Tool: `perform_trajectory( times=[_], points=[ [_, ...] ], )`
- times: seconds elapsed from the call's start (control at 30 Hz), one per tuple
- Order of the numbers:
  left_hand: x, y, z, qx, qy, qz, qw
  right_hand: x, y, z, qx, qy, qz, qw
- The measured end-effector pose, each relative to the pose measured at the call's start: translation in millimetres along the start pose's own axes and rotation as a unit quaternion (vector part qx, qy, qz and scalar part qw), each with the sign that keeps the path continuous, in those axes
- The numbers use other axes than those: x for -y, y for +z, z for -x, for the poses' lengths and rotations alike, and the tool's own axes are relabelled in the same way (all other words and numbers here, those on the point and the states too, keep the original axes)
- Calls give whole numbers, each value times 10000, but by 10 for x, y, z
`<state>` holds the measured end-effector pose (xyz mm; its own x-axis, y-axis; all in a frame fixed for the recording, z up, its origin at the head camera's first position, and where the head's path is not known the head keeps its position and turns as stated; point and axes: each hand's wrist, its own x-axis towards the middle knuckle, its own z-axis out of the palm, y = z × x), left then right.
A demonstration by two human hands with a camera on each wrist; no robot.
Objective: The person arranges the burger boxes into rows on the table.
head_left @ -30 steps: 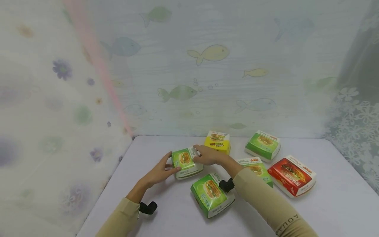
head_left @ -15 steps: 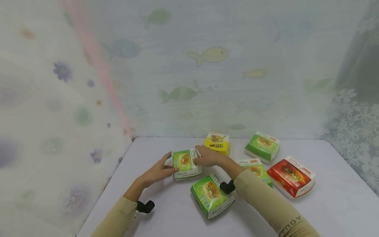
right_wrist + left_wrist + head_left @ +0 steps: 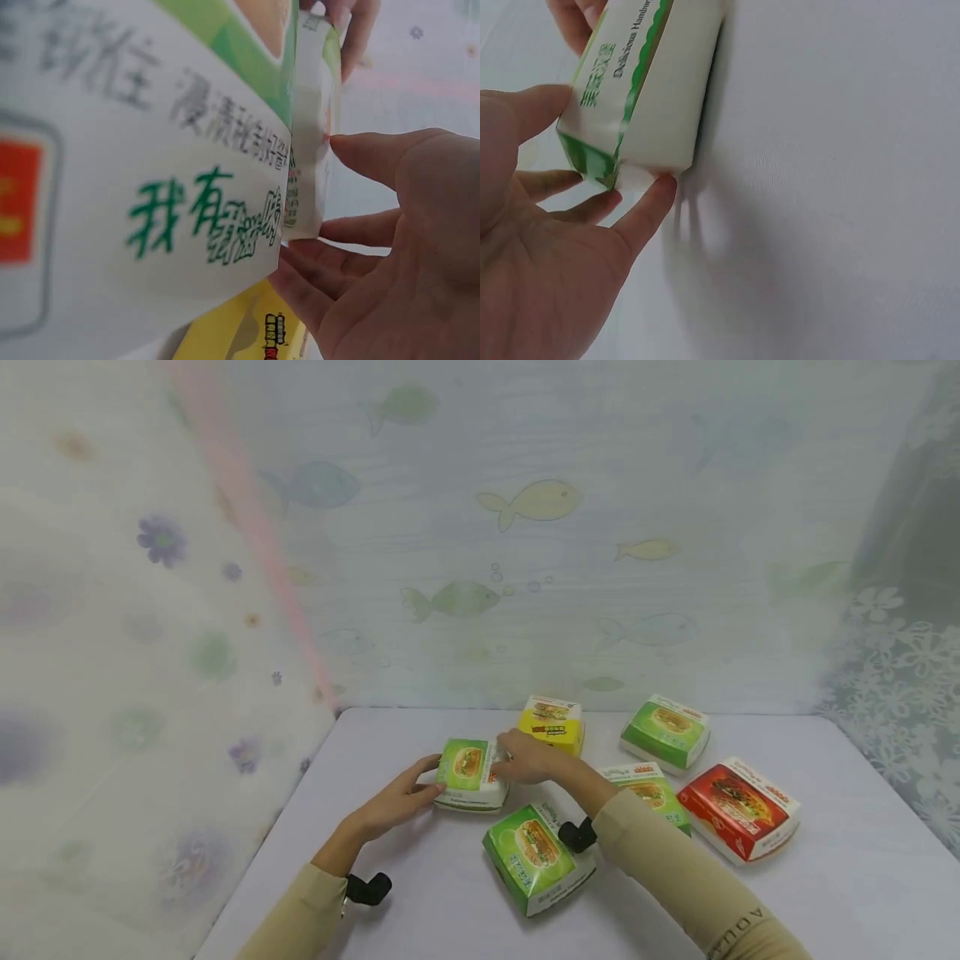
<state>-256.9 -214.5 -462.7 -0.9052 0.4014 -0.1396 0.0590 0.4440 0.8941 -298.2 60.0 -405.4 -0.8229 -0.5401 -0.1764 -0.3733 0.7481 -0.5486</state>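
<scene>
- Since half a second ago, the held green-and-white box [image 3: 468, 766] is turning a little clockwise, as the head view sees it, and the left hand [image 3: 397, 799] is shifting slightly with it.
- Behind, cloth with pale fish [image 3: 528, 498] is hanging at the far edge of the white table [image 3: 427, 910].
- On this table five other boxes are lying: a red box [image 3: 738, 808] at the right, a near green box [image 3: 528, 852], a back green box [image 3: 666, 731], a middle green box [image 3: 654, 791] partly covered by the right sleeve [image 3: 667, 860], and a yellow box [image 3: 551, 722] behind the right hand [image 3: 528, 756].
- The held box is staying between the two hands, beyond the near green box and to its left. If all its bottom is touching the table, I cannot tell.
- The right hand is pinching its right part. The head view is showing mainly the back of this hand; the right wrist view is showing the palm, the thumb [image 3: 371, 155] and the other fingers [image 3: 364, 229] on different faces.
- The left hand is pinching the left end; the left wrist view is showing fingertips [image 3: 667, 187] at the lower corner, which the head view is hiding.
- Only the left wrist view is making the word "Delicious" clearly readable.
</scene>
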Motion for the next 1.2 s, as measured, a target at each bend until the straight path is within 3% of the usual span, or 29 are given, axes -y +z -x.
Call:
perform_trajectory(
  times=[0.27,0.6,0.77,1.0,1.2],
  points=[
    [30,-28,-42,79,15,-57,10000,28,22,31,-35,220,317,9992],
    [41,63,22,-522,-182,-91,9984,59,4,40,39,82,484,9988],
    [-2,89,-25,-601,-178,-31,9980,30,12,12,97,-29,492,9987],
    [-6,-5,-139,-585,90,-7,9982,43,37,32,135,407,574,9974],
    [2,-11,-180,-613,16,93,9981,57,46,89,16,490,483,9976]
  ],
)
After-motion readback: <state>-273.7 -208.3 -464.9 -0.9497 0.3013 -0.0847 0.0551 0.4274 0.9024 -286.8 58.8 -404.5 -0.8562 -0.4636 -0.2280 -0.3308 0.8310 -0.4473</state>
